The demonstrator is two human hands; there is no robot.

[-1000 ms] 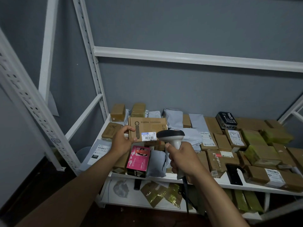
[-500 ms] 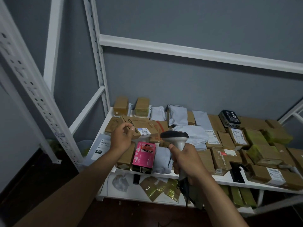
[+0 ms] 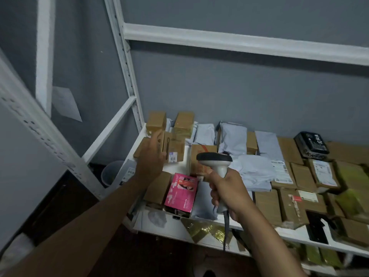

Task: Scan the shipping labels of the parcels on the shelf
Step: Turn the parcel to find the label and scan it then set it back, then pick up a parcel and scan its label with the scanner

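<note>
Here the left hand (image 3: 151,156) hovers with fingers spread and blurred over a flat brown cardboard box with a small white barcode label (image 3: 173,149), lying at the far left of the white metal shelf (image 3: 199,231); whether the fingertips touch the box I cannot tell. The right hand (image 3: 229,193) has its grip curled tight round the handle of a white handheld barcode scanner with a black head (image 3: 214,159), which points toward the far side of the shelf, near a brown carton with red print (image 3: 201,154).

The parcels cover the shelf closely: grey plastic mailer bags (image 3: 251,170) in the middle, brown boxes with white shipping labels (image 3: 323,172) to the right, a pink printed box (image 3: 181,193) at the near edge.

The likely trouble is a wrong or missed read. Labels lie close together, so the beam may catch a neighbour's code. The pink box sits close to the near edge, and a careless left forearm could knock it off. The scanner's dangling cord (image 3: 226,228) might also snag on parcels at the near edge
</note>
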